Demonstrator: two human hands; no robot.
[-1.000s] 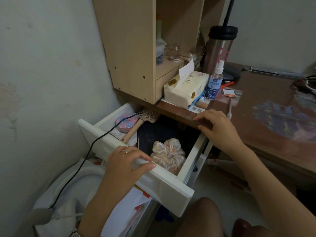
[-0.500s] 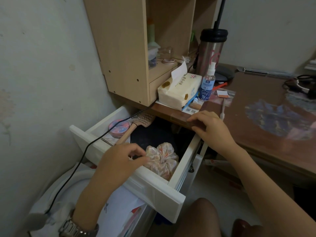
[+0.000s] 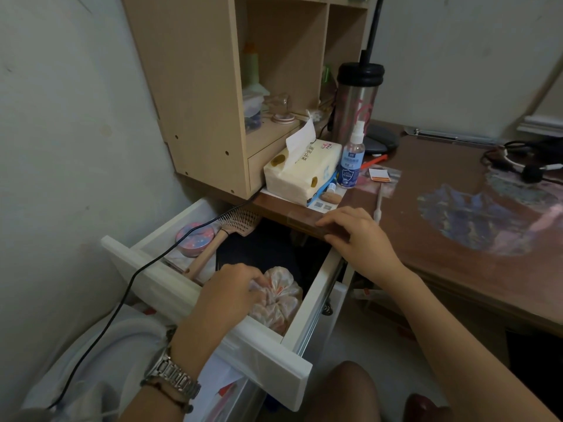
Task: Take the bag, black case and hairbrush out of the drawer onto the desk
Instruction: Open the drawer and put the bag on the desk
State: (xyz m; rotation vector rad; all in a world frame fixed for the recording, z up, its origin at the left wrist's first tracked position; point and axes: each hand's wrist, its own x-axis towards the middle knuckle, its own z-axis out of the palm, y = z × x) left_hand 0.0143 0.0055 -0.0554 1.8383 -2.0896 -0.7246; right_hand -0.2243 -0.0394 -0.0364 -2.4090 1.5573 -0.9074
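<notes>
Risk lies with the black cord (image 3: 134, 275) crossing the drawer (image 3: 268, 351) front: the bag (image 3: 280, 296), lifted carelessly toward the desk (image 3: 441, 239), could snag it. Left hand (image 3: 231, 295) reaches down inside, fingers pinching the bag's gathered top (grip looks light). Right hand (image 3: 356, 236) lies spread on the desk edge, holding nothing. Hairbrush (image 3: 222, 239) and black case (image 3: 259, 251) lie behind the bag.

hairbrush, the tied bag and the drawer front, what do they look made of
Hairbrush: matte handle, wood or wood-toned plastic; pale bristles look plastic. Bag: thin translucent plastic, crinkled and glossy, gathered under the left hand. Drawer front: smooth white panel, probably laminated board or plastic.
</notes>
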